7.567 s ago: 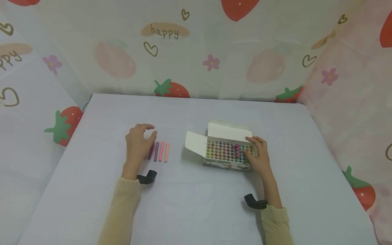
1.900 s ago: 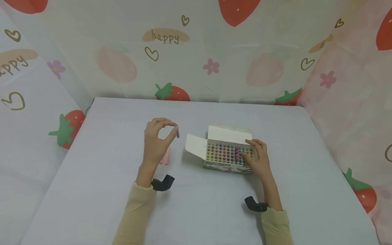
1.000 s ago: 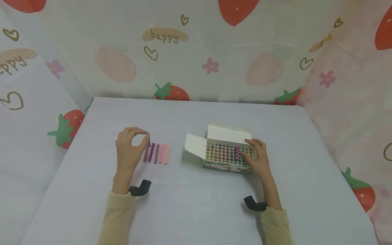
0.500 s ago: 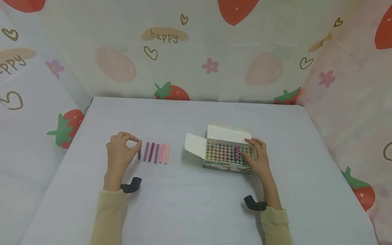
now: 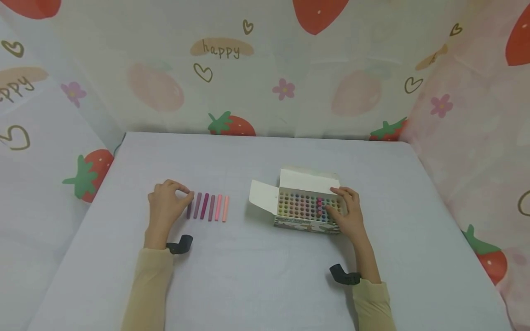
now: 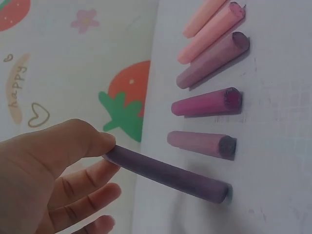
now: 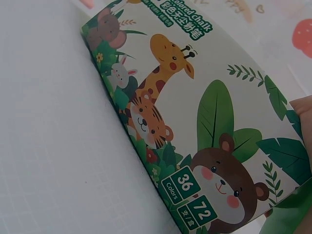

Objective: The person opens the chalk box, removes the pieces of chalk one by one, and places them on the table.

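Observation:
My left hand (image 5: 165, 207) pinches a dark purple chalk stick (image 6: 170, 175) by its upper end between thumb and forefinger. The stick's lower end meets the tabletop, at the left end of a row of chalk: mauve (image 6: 200, 142), magenta (image 6: 207, 102), dusky plum (image 6: 212, 61), pink (image 6: 209, 35) and peach (image 6: 201, 19). My right hand (image 5: 349, 211) holds the right end of an open chalk box (image 5: 306, 224), thumb over the top and fingers at the rear edge. Several pink and magenta sticks (image 5: 319, 202) stand out above the others in the box.
The box's side flap (image 5: 264, 196) sticks out left towards the row, and its lid (image 5: 309, 179) leans back. All of this is on a white-covered table (image 5: 256, 280). Behind it hangs a strawberry-print cloth (image 5: 310, 110), with more at both sides.
My left hand carried the dark purple stick from beside the box leftward past the row and lowered it to the row's left end. My right hand stays on the box.

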`<state>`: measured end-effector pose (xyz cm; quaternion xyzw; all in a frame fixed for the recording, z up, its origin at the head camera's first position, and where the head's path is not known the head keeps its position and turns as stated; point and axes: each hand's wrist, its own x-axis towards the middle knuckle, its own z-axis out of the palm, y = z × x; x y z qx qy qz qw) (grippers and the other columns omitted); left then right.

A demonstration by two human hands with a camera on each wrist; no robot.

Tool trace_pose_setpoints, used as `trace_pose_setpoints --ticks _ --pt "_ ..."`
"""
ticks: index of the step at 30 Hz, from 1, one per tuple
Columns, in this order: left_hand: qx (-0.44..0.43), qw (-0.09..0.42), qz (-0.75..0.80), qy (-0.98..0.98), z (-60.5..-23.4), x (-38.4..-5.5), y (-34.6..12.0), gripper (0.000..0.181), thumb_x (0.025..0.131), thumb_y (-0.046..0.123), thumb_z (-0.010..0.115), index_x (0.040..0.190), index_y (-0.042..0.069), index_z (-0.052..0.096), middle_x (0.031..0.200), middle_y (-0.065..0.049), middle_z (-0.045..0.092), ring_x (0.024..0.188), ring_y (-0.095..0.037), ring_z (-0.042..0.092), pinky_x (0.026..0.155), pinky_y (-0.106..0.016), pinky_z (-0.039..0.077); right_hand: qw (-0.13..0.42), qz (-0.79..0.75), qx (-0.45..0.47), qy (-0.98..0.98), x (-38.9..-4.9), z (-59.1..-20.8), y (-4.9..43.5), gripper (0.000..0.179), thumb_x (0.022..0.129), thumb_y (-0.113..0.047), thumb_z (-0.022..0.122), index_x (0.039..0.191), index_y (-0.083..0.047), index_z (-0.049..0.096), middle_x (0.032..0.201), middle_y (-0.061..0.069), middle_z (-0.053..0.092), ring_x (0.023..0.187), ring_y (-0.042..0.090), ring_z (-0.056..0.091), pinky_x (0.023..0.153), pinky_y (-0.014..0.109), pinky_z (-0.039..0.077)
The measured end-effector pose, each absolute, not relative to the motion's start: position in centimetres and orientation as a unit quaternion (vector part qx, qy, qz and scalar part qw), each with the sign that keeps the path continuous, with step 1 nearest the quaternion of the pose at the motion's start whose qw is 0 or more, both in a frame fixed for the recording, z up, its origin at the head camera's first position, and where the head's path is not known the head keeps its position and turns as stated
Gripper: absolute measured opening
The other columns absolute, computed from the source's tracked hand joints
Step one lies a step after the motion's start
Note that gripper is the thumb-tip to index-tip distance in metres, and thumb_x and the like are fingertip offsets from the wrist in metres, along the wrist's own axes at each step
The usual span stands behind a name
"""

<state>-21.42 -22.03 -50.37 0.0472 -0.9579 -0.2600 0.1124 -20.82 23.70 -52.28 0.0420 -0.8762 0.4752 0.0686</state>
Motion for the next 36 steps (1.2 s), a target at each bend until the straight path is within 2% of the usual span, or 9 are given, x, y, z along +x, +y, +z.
trace_pose_setpoints --ticks 17,36 --pt "0.07 0.051 -0.239 -0.967 -51.2 -22.9 -21.9 0.031 0.085 0.033 0.061 0.092 0.004 0.069 0.118 -0.024 0.056 0.107 -0.043 0.046 0.084 -0.059 0.033 0.078 0.477 0.048 -0.874 -20.7 -52.2 23.6 0.049 0.083 -0.013 0.067 0.128 -0.012 0.051 0.137 0.015 0.031 0.13 0.035 0.03 0.103 0.061 0.022" --pt "0.081 0.042 -0.24 -0.966 -51.9 -22.9 -22.3 0.031 0.085 0.033 0.063 0.093 0.003 0.067 0.116 -0.024 0.055 0.105 -0.043 0.045 0.084 -0.059 0.033 0.071 0.473 0.045 -0.877 -20.7 -52.1 23.7 0.049 0.083 -0.013 0.067 0.129 -0.013 0.051 0.138 0.015 0.031 0.13 0.036 0.029 0.102 0.062 0.023"
